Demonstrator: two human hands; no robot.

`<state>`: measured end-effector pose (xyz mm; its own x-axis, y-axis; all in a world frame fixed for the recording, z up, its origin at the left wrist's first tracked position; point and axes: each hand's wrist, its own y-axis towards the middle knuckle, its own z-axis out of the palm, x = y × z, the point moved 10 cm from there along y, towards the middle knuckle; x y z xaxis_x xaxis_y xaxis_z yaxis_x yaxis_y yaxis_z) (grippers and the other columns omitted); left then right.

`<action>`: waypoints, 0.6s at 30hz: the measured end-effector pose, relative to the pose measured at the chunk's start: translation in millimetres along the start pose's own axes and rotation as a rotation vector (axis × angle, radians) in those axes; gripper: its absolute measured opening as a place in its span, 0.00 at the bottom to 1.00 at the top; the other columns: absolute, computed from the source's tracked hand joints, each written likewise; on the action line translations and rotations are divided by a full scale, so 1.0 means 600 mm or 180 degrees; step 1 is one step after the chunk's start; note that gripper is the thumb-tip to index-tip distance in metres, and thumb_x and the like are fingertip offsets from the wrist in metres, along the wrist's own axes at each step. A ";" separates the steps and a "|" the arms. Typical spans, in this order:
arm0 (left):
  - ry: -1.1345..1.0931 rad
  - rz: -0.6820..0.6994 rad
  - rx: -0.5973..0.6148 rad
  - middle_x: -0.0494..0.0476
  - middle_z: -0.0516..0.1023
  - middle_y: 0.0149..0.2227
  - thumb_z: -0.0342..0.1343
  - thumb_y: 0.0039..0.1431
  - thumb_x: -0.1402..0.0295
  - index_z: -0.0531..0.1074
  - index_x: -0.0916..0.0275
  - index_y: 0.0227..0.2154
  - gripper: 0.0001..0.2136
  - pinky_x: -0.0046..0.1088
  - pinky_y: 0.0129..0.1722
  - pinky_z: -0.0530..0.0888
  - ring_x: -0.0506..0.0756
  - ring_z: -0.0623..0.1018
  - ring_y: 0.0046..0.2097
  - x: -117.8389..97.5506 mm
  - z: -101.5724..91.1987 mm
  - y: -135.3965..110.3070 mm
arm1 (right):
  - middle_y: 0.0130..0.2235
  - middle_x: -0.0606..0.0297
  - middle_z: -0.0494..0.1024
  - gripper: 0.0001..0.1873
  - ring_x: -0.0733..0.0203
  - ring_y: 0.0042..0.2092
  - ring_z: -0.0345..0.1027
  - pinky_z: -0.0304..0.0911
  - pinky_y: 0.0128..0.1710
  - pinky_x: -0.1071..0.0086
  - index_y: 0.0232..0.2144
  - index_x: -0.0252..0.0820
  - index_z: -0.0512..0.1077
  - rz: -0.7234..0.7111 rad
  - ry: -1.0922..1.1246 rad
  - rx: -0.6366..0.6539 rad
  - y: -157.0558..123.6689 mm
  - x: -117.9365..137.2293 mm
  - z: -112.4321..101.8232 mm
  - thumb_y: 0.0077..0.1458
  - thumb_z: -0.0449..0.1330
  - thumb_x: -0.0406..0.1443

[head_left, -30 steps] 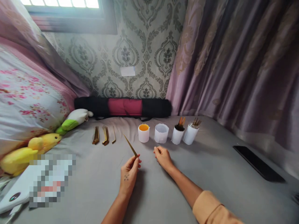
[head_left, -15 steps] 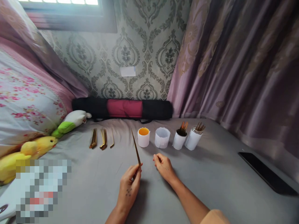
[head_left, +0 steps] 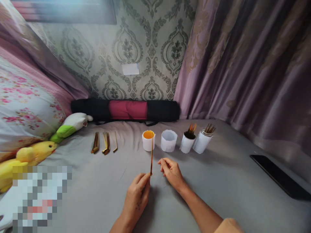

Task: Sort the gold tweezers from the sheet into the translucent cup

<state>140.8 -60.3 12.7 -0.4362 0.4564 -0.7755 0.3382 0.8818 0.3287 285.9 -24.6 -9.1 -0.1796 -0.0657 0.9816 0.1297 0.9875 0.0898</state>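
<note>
My left hand (head_left: pixel 136 198) pinches the lower end of a thin golden-brown stick (head_left: pixel 151 153), which stands nearly upright in front of the orange-filled white cup (head_left: pixel 148 140). My right hand (head_left: pixel 172 171) rests on the grey sheet just right of the stick, fingers loosely curled, nothing visible in them. Beyond it stand an empty white cup (head_left: pixel 168 140), a white cup with orange-brown sticks (head_left: pixel 187 141) and a jar of brown sticks (head_left: pixel 203 139). Three groups of golden bent sticks (head_left: pixel 104 146) lie to the left on the sheet.
A black and maroon roll bag (head_left: pixel 126 110) lies against the wallpapered wall. Yellow (head_left: pixel 26 155) and green-white plush toys (head_left: pixel 69 126) and a floral pillow are at the left. A dark phone (head_left: pixel 279 176) lies at the right. Curtains hang on the right.
My left hand has swung the stick from leaning left to nearly upright and shifted it right, toward the orange cup. My right hand has barely moved.
</note>
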 end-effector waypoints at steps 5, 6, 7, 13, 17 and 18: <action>0.0376 0.0275 0.0117 0.59 0.70 0.38 0.42 0.57 0.73 0.65 0.57 0.47 0.16 0.25 0.38 0.67 0.51 0.71 0.38 -0.012 0.009 -0.002 | 0.19 0.70 0.63 0.18 0.72 0.19 0.55 0.51 0.18 0.77 0.29 0.37 0.68 -0.0001 0.0390 0.0144 -0.005 0.016 0.008 0.54 0.48 0.46; 0.0442 0.0306 0.0125 0.59 0.70 0.37 0.42 0.57 0.73 0.65 0.57 0.46 0.16 0.25 0.37 0.67 0.51 0.71 0.37 -0.014 0.009 -0.002 | 0.19 0.70 0.63 0.18 0.72 0.19 0.54 0.51 0.18 0.77 0.29 0.37 0.68 0.0019 0.0453 0.0155 -0.005 0.017 0.008 0.54 0.48 0.46; 0.0500 0.0331 0.0133 0.59 0.70 0.37 0.42 0.57 0.73 0.66 0.58 0.46 0.16 0.25 0.37 0.67 0.51 0.71 0.37 -0.016 0.010 -0.002 | 0.19 0.70 0.63 0.18 0.73 0.18 0.54 0.50 0.18 0.77 0.29 0.37 0.68 0.0044 0.0510 0.0162 -0.005 0.018 0.009 0.54 0.48 0.46; 0.0773 0.0434 0.0211 0.59 0.70 0.37 0.41 0.57 0.74 0.65 0.59 0.46 0.15 0.26 0.37 0.67 0.52 0.70 0.38 -0.020 0.016 -0.004 | 0.20 0.70 0.63 0.19 0.73 0.18 0.53 0.48 0.16 0.78 0.31 0.37 0.69 0.0190 0.0797 0.0145 -0.006 0.012 0.008 0.53 0.49 0.47; 0.0929 0.0464 0.0296 0.60 0.69 0.38 0.41 0.57 0.74 0.65 0.61 0.45 0.14 0.28 0.38 0.67 0.53 0.69 0.39 -0.019 0.023 -0.003 | 0.21 0.69 0.64 0.20 0.73 0.18 0.53 0.47 0.15 0.77 0.32 0.36 0.70 0.0251 0.0902 0.0145 -0.008 0.010 0.008 0.52 0.49 0.48; 0.0955 0.0472 0.0315 0.60 0.69 0.38 0.41 0.57 0.74 0.65 0.61 0.44 0.14 0.28 0.38 0.67 0.53 0.69 0.39 -0.020 0.024 -0.003 | 0.21 0.69 0.64 0.21 0.73 0.18 0.53 0.47 0.15 0.77 0.32 0.37 0.70 0.0273 0.0930 0.0149 -0.009 0.010 0.008 0.52 0.49 0.48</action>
<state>157.3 -69.1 13.4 -0.5971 0.6062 -0.5253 0.4890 0.7942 0.3608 279.5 -29.5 -4.5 0.1188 -0.0137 0.9928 0.0859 0.9963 0.0034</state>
